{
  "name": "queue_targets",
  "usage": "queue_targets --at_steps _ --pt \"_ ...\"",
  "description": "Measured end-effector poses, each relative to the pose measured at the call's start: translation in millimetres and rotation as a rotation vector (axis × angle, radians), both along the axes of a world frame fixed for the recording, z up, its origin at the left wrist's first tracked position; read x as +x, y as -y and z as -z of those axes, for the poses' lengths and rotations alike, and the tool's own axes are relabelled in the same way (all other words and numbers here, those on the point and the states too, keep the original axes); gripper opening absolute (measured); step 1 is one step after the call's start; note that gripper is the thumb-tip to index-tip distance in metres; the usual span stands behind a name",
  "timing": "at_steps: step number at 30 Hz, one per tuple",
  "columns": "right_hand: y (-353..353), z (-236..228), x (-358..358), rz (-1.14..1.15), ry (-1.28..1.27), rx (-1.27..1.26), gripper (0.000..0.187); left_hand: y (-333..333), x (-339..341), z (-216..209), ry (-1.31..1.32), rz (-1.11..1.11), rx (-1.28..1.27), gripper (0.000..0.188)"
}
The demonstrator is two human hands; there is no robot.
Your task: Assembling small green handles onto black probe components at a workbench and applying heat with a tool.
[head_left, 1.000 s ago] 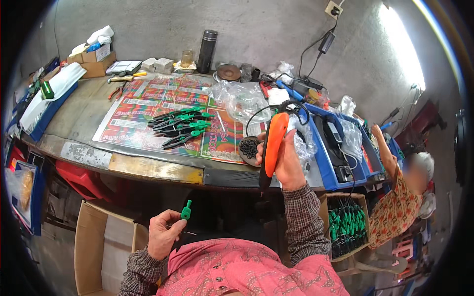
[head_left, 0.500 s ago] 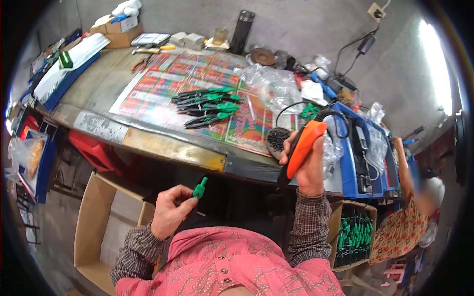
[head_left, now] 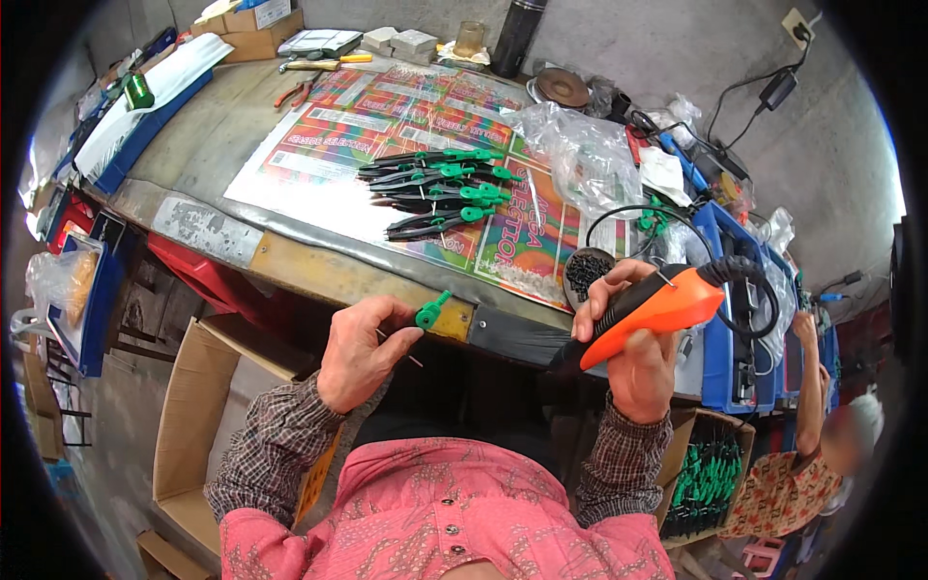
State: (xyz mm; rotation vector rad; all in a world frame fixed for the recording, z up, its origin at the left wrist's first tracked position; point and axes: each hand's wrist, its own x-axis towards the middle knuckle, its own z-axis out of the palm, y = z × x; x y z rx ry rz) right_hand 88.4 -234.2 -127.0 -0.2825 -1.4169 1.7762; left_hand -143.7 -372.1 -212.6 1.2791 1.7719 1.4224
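My left hand [head_left: 362, 350] pinches a small green plastic piece [head_left: 432, 310] between thumb and fingers, just off the front edge of the workbench. A thin shaft shows below the fingers; the rest of the piece is hidden in the hand. My right hand [head_left: 642, 379] is wrapped round an orange and black electric screwdriver [head_left: 657, 314] with a cord at its back end. Its tip points down and left and is too dark to make out. Beside it sits a round dish of small black screws [head_left: 587, 272]. On the bench several black and green slender pieces [head_left: 445, 198] lie side by side.
Colourful printed sheets [head_left: 319, 145] cover part of the workbench. Clear plastic bags [head_left: 580, 155] and blue bins [head_left: 720, 329] stand on the right. A cardboard box [head_left: 198, 406] is at lower left; another box [head_left: 710, 478] holds green pieces. A person [head_left: 788, 483] sits at far right.
My left hand has risen toward the bench edge with the green piece. The electric screwdriver has turned flatter and moved right in my right hand. The view has shifted a little.
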Motion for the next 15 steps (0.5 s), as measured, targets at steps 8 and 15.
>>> queue_targets --at_steps 8,15 --pt "1.6 3.0 -19.0 0.162 0.148 0.074 0.045 -21.0 4.8 -8.5 -0.621 0.019 -0.077 0.013" --pt "-4.0 8.7 -15.3 0.06 0.085 0.102 0.044 -31.1 6.8 -7.1 -0.793 -0.041 0.001 0.013"
